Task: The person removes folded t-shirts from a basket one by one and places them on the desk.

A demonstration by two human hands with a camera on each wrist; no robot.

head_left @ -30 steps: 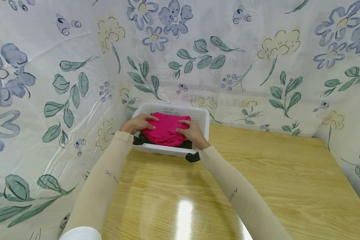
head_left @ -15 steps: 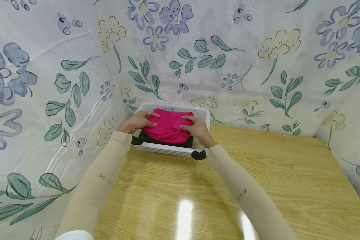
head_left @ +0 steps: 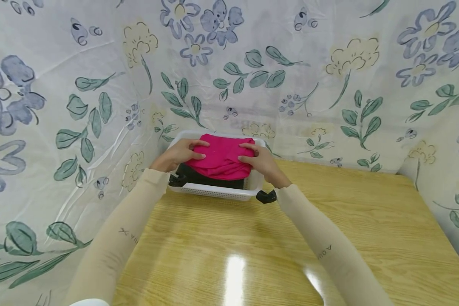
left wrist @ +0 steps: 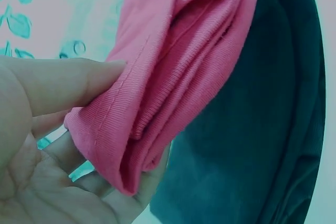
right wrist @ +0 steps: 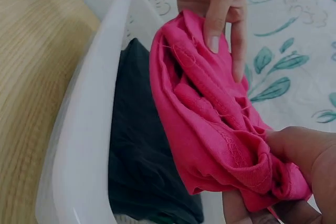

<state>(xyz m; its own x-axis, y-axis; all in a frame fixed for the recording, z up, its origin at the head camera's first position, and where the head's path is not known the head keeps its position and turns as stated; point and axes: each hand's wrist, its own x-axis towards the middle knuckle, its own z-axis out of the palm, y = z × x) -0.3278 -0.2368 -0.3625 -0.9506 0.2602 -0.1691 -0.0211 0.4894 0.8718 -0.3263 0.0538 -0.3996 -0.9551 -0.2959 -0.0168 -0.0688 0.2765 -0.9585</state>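
Here both hands' fingers [head_left: 199, 144] clamp the pink garment [head_left: 222, 157], half-hiding dark cloth [head_left: 210, 182] beneath.

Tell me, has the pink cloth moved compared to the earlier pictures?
Yes. The pink cloth, gripped by the left hand and right hand, now sits higher against the basket; it covers the far rim that showed before.

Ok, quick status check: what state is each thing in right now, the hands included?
Pink garment: folded, gripped at both ends, above the basket.
Dark garment: lying in the basket, under the pink one.
White basket: upright on the table, against the floral cloth.
Left hand: pinching the pink garment's left end.
Right hand: gripping the pink garment's right end.
Wooden table: glossy, bearing the basket.
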